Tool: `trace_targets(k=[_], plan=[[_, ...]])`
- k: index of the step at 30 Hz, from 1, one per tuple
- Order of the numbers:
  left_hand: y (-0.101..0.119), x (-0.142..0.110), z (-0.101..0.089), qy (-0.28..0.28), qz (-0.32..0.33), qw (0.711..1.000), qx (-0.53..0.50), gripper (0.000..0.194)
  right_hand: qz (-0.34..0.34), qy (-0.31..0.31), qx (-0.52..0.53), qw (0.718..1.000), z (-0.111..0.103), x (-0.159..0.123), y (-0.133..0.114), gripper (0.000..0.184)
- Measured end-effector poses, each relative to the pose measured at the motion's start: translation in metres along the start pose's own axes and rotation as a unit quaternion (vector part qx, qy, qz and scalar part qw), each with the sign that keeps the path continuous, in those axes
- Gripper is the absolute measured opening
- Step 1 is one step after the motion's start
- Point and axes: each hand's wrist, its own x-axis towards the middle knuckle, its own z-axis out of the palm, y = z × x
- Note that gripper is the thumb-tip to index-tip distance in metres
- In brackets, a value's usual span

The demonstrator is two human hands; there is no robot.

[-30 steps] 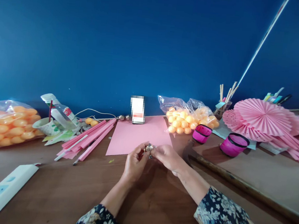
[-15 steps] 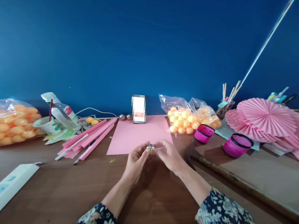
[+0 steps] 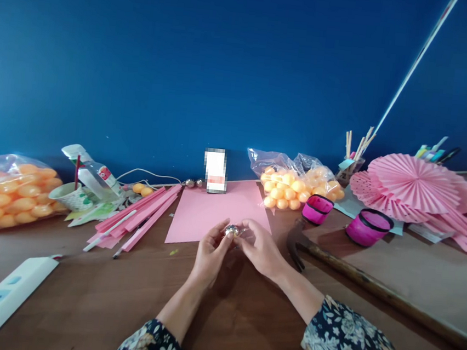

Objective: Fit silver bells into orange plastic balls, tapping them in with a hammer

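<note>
Both my hands meet over the near edge of a pink paper sheet [image 3: 217, 209] on the brown table [image 3: 81, 298]. My left hand [image 3: 210, 252] and my right hand [image 3: 261, 247] pinch a small shiny silver bead-like object [image 3: 232, 230] between their fingertips. Its exact nature is too small to make out. Both sleeves have a dark floral print.
Pink paper strips [image 3: 141, 214] lie left of the sheet. Bags of orange balls sit at far left [image 3: 6, 194] and behind centre [image 3: 298, 184]. Two magenta cups [image 3: 367, 226], pink paper fans [image 3: 416, 184], a hammer [image 3: 355, 283], a white power strip [image 3: 2, 296] and a glue bottle [image 3: 93, 172] surround me.
My hands have stayed together on the small silver object. The right hand's fingers shifted slightly around it; the object sits a little lower between the fingertips.
</note>
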Motion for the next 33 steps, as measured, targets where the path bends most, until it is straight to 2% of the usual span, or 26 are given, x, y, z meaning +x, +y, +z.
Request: trace_targets(k=[5, 11, 18, 23, 27, 30, 33], plan=[[-0.001, 0.001, -0.001, -0.004, 0.026, 0.999, 0.029, 0.041, -0.005, 0.010, -0.027, 1.000, 0.003, -0.002, 0.003, 0.022], [-0.003, 0.003, -0.001, -0.003, 0.021, 1.000, 0.014, 0.042, -0.042, 0.040, -0.067, 0.996, 0.010, -0.004, 0.007, 0.023], [-0.002, 0.010, -0.001, 0.063, 0.029, 0.998, 0.009, 0.034, -0.086, 0.050, -0.136, 0.986, 0.013, -0.008, 0.006, 0.037], [0.003, 0.011, -0.003, 0.106, 0.027, 0.994, -0.012, 0.032, -0.097, 0.051, -0.160, 0.981, 0.010, -0.009, 0.003, 0.034], [0.006, 0.009, -0.005, 0.111, 0.026, 0.994, 0.006, 0.032, -0.131, 0.043, -0.187, 0.973, 0.009, -0.010, -0.009, 0.030], [0.009, 0.005, -0.006, 0.126, 0.042, 0.991, 0.029, 0.029, -0.170, 0.034, -0.193, 0.966, 0.010, -0.018, -0.030, 0.031], [0.010, 0.003, -0.008, 0.159, 0.058, 0.985, 0.035, 0.035, -0.194, 0.025, -0.203, 0.959, 0.006, -0.031, -0.052, 0.034]])
